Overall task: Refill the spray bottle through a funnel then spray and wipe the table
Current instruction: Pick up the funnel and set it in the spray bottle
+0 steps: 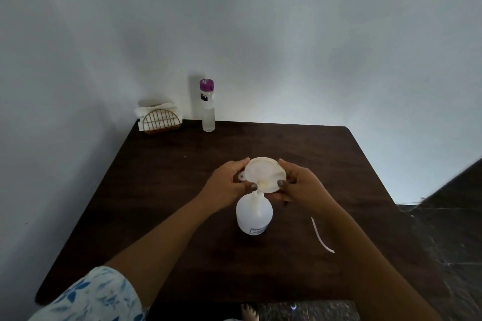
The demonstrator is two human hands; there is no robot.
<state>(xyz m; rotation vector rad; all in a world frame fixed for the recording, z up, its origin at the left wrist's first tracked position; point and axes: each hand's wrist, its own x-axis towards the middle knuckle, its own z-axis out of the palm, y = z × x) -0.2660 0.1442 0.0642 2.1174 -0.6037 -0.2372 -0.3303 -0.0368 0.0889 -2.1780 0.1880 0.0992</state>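
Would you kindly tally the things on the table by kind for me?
2 bottles: spray bottle, purple-capped bottle
1 funnel
1 napkin holder
1 white strip
Total: 5

Dim, soft light is coming in from my right, brightening the wall [300, 101] just behind the far edge of the table [161, 190] and throwing the shadow of the tall bottle [208, 109] leftward onto that wall. The dark table is swallowing most detail, while the pale funnel [263, 172] is washing out slightly against it. The wide lens is bending the table's edges and stretching the corners, and my sleeve [99, 297] and the floor [456, 242] are looking soft and smeared near the frame's rim.
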